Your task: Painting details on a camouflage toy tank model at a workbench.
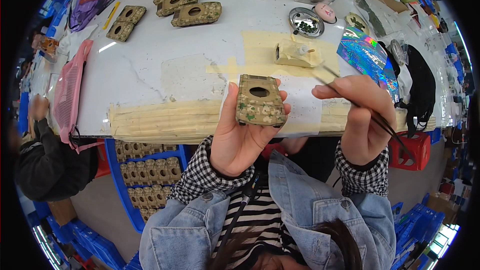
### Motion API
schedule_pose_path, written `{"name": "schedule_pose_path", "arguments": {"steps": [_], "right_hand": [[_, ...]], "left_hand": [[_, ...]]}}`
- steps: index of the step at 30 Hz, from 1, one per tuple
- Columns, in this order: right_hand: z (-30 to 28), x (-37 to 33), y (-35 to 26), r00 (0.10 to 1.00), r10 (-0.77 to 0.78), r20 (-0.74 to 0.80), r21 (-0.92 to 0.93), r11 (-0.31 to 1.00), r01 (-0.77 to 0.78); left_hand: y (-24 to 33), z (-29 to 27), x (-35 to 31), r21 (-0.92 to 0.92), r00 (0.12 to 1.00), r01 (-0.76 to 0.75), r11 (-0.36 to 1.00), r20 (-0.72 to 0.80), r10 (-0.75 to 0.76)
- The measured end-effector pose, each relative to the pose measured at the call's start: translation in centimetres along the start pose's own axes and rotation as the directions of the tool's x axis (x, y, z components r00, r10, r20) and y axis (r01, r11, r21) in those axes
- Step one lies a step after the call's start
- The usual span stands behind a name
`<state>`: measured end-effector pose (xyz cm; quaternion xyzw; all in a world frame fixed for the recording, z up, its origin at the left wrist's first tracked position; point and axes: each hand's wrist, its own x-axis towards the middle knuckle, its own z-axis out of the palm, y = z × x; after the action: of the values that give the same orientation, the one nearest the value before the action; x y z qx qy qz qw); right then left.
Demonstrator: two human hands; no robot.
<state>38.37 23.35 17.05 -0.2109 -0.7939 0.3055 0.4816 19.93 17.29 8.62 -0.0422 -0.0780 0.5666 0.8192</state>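
Note:
My left hand [237, 137] grips a camouflage toy tank hull [261, 104] by its sides, its top with the dark round hole facing up. In my right hand [362, 115] is a pair of dark tweezers [377, 118], their slim tips pointing toward a tape-covered block [297, 53] on the table. A small white round piece with a tan stub sits on that block. Behind it lies a round metal dish [306, 14] holding small dark green bits. The tweezer tips are apart from the hull, and whether they pinch anything is too fine to tell.
More camouflage hulls [196, 14] rest at the back left, with a yellow pen [111, 16] beside them. A pink mesh bag [73, 95] hangs over the left edge. Shiny holographic film [367, 55] and a black bag [421, 80] lie right. A blue crate [120, 190] of hulls stands below; another person's sleeve [57, 162] is at left.

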Motion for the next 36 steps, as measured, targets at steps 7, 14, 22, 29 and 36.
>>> {"name": "schedule_pose_path", "arguments": {"steps": [7, 14, 22, 29, 36], "right_hand": [[-0.6, 0.5, 3.3, 0.986, 0.041, -0.159, -0.389, 0.916, -0.101], [-0.3, 0.9, 6.3, 0.997, -0.006, -0.078, -0.631, 0.775, -0.045], [0.0, 1.1, 7.2, 0.996, -0.017, -0.084, -0.637, 0.77, -0.04], [0.6, 1.4, 2.7, 0.964, 0.022, -0.266, -0.289, 0.952, -0.102], [2.8, 0.8, 0.7, 0.974, 0.226, 0.001, 0.234, 0.947, -0.22]], "left_hand": [[0.0, 0.8, 0.1, -0.017, 0.995, -0.006, 1.0, -0.101, 0.004], [0.2, 0.7, 0.2, -0.105, 0.999, 0.014, 0.994, -0.04, -0.019], [0.4, -0.1, 0.2, -0.159, 0.999, 0.031, 0.987, 0.039, -0.025], [0.3, -0.1, 0.2, -0.194, 0.998, 0.068, 0.979, 0.027, -0.064], [-0.5, 0.5, 0.5, -0.126, 0.994, 0.103, 0.987, 0.033, -0.1]]}}
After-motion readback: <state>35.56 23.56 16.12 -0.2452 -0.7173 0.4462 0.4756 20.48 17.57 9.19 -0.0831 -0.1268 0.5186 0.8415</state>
